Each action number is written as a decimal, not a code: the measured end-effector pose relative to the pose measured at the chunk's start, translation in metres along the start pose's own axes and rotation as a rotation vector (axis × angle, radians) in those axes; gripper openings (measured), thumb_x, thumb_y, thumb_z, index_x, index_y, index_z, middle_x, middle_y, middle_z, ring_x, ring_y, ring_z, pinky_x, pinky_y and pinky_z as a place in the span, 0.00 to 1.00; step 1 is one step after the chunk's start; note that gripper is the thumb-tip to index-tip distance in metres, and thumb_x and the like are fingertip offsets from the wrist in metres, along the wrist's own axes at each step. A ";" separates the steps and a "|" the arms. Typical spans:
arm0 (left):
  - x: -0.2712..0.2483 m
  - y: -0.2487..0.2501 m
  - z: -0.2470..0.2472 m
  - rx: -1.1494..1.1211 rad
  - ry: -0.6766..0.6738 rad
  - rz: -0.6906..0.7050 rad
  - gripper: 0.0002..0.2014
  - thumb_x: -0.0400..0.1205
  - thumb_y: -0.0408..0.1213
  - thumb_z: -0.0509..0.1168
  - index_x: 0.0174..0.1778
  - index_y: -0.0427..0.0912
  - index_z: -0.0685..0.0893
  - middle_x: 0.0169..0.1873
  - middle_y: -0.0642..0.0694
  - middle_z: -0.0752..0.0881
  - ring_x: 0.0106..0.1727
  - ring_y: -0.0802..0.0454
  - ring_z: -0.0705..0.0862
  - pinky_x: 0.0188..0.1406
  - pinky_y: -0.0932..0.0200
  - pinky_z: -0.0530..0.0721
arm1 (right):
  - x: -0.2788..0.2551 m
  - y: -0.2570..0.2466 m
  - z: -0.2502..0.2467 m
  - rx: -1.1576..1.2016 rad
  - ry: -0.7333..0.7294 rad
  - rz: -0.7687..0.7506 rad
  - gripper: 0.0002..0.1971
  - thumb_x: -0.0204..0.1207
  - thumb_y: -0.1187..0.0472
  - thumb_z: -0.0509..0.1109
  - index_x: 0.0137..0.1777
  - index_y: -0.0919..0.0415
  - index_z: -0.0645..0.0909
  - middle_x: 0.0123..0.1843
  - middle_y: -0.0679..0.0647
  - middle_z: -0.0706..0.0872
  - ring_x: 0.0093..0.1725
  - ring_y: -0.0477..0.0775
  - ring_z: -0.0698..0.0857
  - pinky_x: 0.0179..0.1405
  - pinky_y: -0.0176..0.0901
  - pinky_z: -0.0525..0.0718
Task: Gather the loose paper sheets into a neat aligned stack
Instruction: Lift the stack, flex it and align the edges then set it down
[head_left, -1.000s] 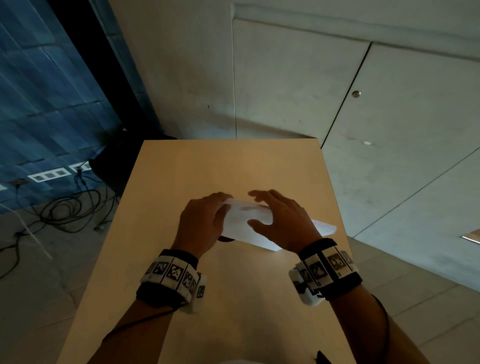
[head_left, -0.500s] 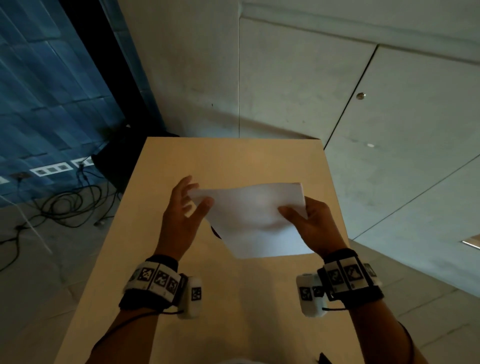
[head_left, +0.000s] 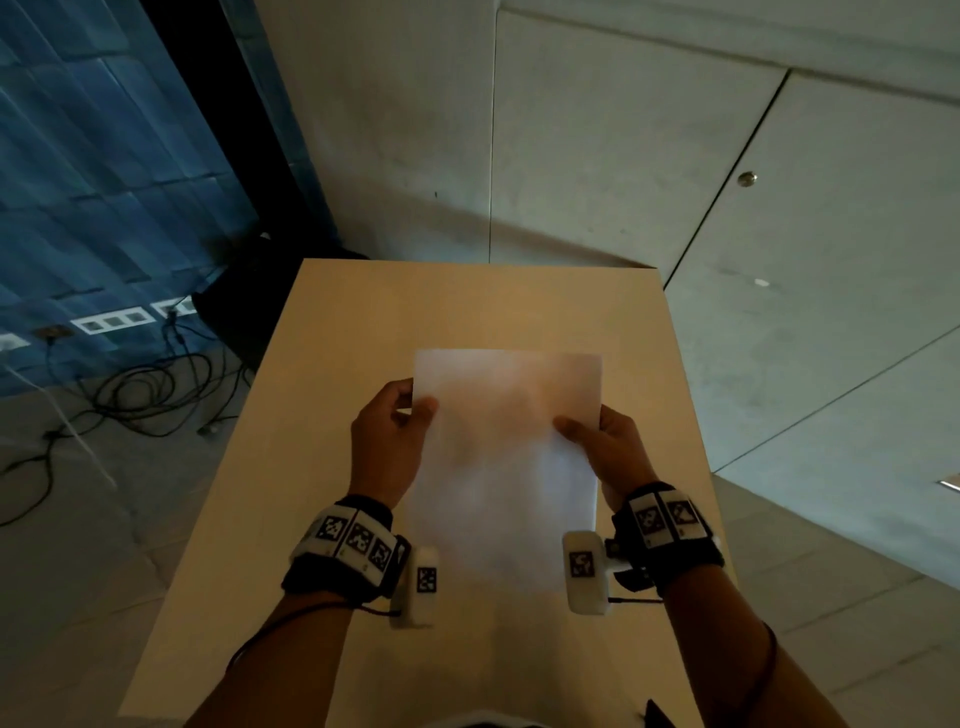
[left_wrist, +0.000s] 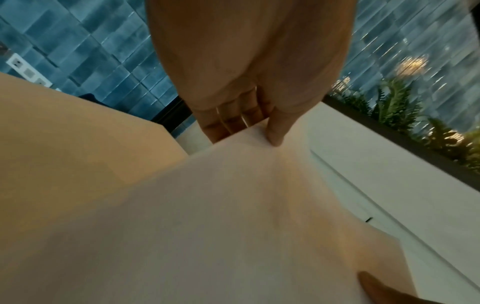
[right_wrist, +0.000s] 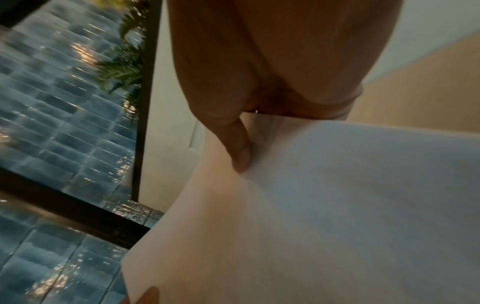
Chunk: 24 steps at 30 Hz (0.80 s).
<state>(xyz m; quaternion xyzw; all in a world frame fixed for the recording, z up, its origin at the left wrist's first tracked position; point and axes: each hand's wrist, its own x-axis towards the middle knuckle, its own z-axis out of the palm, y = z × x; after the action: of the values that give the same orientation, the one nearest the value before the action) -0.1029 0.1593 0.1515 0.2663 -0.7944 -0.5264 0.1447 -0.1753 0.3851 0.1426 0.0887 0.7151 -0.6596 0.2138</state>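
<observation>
The white paper sheets (head_left: 506, 467) are held as one stack above the wooden table (head_left: 332, 364), long side pointing away from me. My left hand (head_left: 387, 441) pinches the stack's left edge, thumb on top and fingers under. My right hand (head_left: 605, 449) pinches the right edge the same way. In the left wrist view the thumb presses the paper (left_wrist: 221, 216) near its far corner. The right wrist view shows the thumb on the paper (right_wrist: 337, 205) and the fingers hidden beneath. The edges look lined up; how many sheets there are I cannot tell.
The table is narrow, with its left and right edges close to my hands. Grey floor tiles (head_left: 779, 260) lie to the right and beyond. Black cables (head_left: 130, 395) trail on the floor at the left, below a blue wall (head_left: 93, 182).
The sheets lay on the table under both hands. Both hands lifted them, turned them lengthwise away from me and now grip the two side edges.
</observation>
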 end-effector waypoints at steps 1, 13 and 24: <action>0.003 -0.004 0.002 0.034 0.005 -0.026 0.10 0.80 0.40 0.68 0.57 0.45 0.85 0.43 0.53 0.87 0.42 0.51 0.85 0.42 0.60 0.81 | 0.006 0.006 0.004 -0.008 0.002 0.041 0.07 0.73 0.67 0.74 0.45 0.54 0.88 0.48 0.60 0.92 0.51 0.65 0.90 0.59 0.63 0.87; 0.044 -0.082 0.030 0.287 -0.067 -0.244 0.14 0.80 0.40 0.67 0.59 0.40 0.85 0.55 0.41 0.89 0.56 0.41 0.85 0.53 0.56 0.79 | 0.076 0.084 0.044 -0.280 0.085 0.290 0.26 0.67 0.59 0.78 0.67 0.64 0.85 0.61 0.63 0.90 0.60 0.66 0.88 0.64 0.62 0.85; 0.100 -0.117 0.051 0.477 -0.125 -0.337 0.14 0.78 0.44 0.68 0.58 0.43 0.86 0.56 0.41 0.89 0.57 0.35 0.85 0.51 0.49 0.81 | 0.130 0.081 0.066 -0.627 0.081 0.337 0.25 0.71 0.53 0.75 0.67 0.62 0.81 0.64 0.63 0.87 0.61 0.66 0.86 0.58 0.51 0.85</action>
<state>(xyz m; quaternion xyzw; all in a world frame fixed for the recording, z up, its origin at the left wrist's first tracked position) -0.1785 0.1052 0.0188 0.3880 -0.8476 -0.3569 -0.0608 -0.2460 0.3095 0.0118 0.1615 0.8660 -0.3594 0.3079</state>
